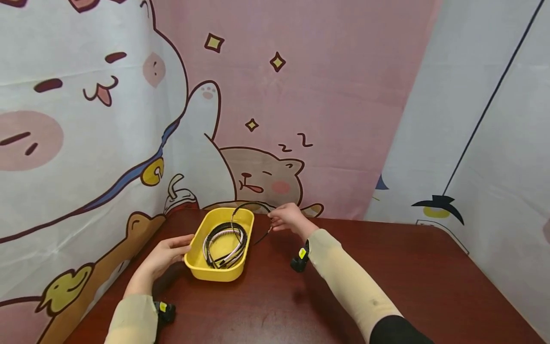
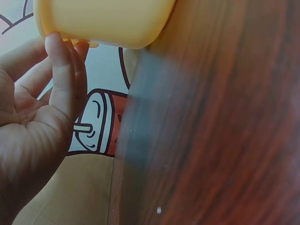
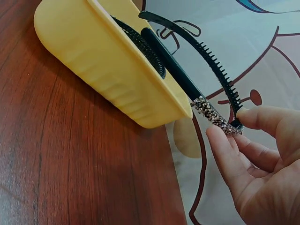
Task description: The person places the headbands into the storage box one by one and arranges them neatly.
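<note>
A yellow plastic basin (image 1: 195,270) stands on the table with several headbands (image 1: 210,260) inside, black ones and a whitish one. At its left rim my left hand (image 1: 165,255) holds on, fingertips against the outer wall (image 2: 103,23). My right hand (image 1: 289,219) pinches one end of a black headband (image 3: 213,61), to the right of the basin. This headband has small comb teeth along its inner side and a band of glittering stones (image 3: 211,112) near the pinched end. Its arc reaches over the basin's right rim, overlapping the other headbands in the head view.
The dark reddish-brown wooden table (image 1: 408,277) extends to the right and toward me. Behind it and along the left hangs a cloth backdrop (image 1: 326,119) printed with cartoon animals. Small black cameras are strapped to both wrists.
</note>
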### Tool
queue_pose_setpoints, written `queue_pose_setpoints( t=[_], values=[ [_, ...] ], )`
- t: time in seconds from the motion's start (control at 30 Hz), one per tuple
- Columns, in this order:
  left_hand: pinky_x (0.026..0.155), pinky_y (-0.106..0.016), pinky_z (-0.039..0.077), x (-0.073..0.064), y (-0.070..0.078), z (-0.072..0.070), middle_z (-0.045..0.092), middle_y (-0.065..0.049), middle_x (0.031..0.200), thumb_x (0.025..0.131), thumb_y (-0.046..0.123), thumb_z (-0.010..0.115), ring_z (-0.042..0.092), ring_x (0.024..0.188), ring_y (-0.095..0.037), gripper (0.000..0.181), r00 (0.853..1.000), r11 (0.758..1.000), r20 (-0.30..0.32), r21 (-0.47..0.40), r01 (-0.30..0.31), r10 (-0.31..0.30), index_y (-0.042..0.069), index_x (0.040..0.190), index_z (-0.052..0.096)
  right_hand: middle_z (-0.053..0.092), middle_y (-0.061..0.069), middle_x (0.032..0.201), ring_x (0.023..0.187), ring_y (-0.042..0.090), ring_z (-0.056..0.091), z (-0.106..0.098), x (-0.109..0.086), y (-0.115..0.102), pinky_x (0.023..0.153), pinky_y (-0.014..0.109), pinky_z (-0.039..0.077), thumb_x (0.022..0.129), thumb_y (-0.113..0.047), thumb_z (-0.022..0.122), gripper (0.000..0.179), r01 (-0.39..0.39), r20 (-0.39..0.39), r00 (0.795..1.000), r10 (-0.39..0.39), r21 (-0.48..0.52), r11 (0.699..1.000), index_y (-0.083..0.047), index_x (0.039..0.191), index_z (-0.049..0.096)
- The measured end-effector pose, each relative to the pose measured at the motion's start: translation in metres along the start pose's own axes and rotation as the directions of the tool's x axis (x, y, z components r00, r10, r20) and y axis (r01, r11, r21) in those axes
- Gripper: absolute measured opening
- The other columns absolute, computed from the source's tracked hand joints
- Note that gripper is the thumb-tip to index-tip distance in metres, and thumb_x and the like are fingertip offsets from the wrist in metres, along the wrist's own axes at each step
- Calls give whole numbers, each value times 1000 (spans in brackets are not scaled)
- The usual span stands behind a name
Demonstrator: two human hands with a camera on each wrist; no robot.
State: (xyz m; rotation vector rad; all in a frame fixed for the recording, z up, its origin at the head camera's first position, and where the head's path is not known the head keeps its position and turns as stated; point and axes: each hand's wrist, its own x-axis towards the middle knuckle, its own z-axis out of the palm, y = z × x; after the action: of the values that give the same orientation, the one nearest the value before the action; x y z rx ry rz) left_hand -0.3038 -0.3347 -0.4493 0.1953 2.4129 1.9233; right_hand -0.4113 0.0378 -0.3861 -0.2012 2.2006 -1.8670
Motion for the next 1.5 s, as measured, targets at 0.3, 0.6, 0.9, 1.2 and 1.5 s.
queue_pose_setpoints(
  t=[0.3,0.6,0.9,1.2,1.5],
  values=[
    [77,-30,54,-1,2,3,48,-29,138,96,9,60,64,97,-20,53,1000,1000,2,-5,11,-11,-9,141,41,61,11,71,57,18,63,15,3,-2,80,51,53,86,-8,69,23,-12,23,1000,12,-25,1000,11,100,66],
    [77,-29,54,0,0,0,47,-29,138,97,8,59,63,100,-24,51,1000,1000,-8,1,13,-13,-8,142,42,60,12,70,58,21,64,34,3,-13,74,48,55,87,-5,68,18,9,48,999,-6,-67,998,10,96,66],
    [78,-30,54,2,-2,-1,46,-29,139,96,11,60,64,99,-22,53,1000,1000,-5,-1,10,-10,-8,142,41,62,16,74,59,23,65,49,0,-17,69,45,57,85,-5,69,17,28,51,998,-24,-84,996,8,96,67],
    [78,-30,54,1,-1,-1,46,-28,139,95,12,62,63,99,-20,55,1000,1000,-2,-3,11,-11,-7,142,42,63,13,70,60,24,67,62,4,-15,72,48,55,83,-5,71,22,36,47,998,-30,-125,992,10,98,65],
    [77,-29,54,0,1,0,50,-27,136,95,13,63,64,95,-16,56,1000,1000,-1,-10,0,0,-9,141,42,62,14,66,52,22,64,74,5,-12,64,45,57,83,1,70,11,50,71,997,-41,-123,991,10,87,65]
  ],
)
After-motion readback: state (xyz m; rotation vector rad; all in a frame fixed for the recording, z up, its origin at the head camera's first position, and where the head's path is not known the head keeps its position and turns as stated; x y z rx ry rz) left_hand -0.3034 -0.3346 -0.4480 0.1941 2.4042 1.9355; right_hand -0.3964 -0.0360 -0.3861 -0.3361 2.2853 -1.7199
